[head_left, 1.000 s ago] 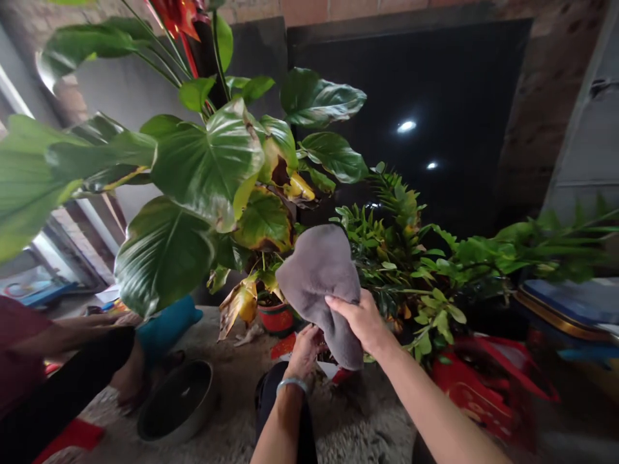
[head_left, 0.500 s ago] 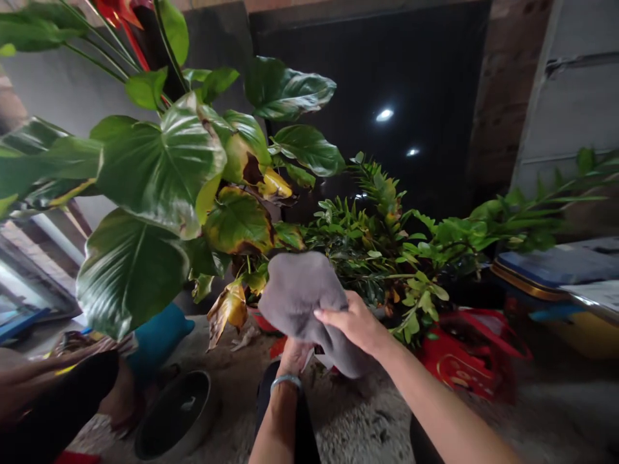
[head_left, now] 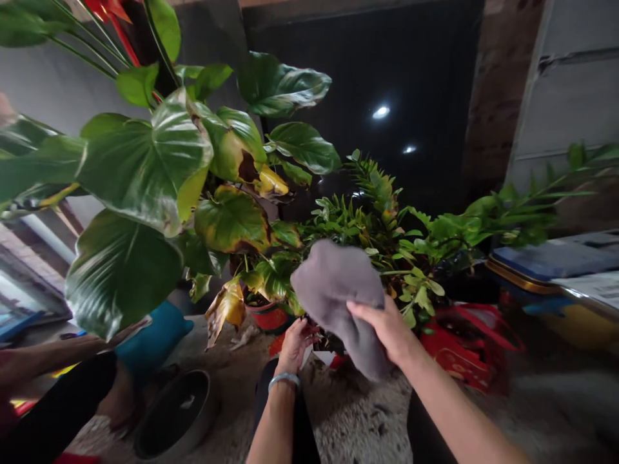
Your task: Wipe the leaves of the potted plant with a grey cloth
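Observation:
A grey cloth [head_left: 333, 280] is gripped in my right hand [head_left: 387, 325], the thumb lying on top and the cloth's lower end hanging down. Left of it and lower, my left hand [head_left: 293, 345], with a pale bangle [head_left: 285, 379] at the wrist, has loosely bent fingers set apart; I make out nothing in it. Close behind that hand stands a reddish flowerpot [head_left: 271, 317]. Bushy small-leaved plants [head_left: 358, 219] grow right behind the cloth, which hides part of them.
A large-leaved plant [head_left: 145, 161] with some yellowed leaves fills the left. A dark basin [head_left: 174, 412] rests on the ground, with another person's arm [head_left: 53, 361] beyond it. To the right are a red bag [head_left: 464, 348] and a blue-lidded box [head_left: 551, 258].
My right hand has carried the cloth to the right, away from my left hand. More of my left hand's fingers and the reddish pot now show. The view has shifted slightly.

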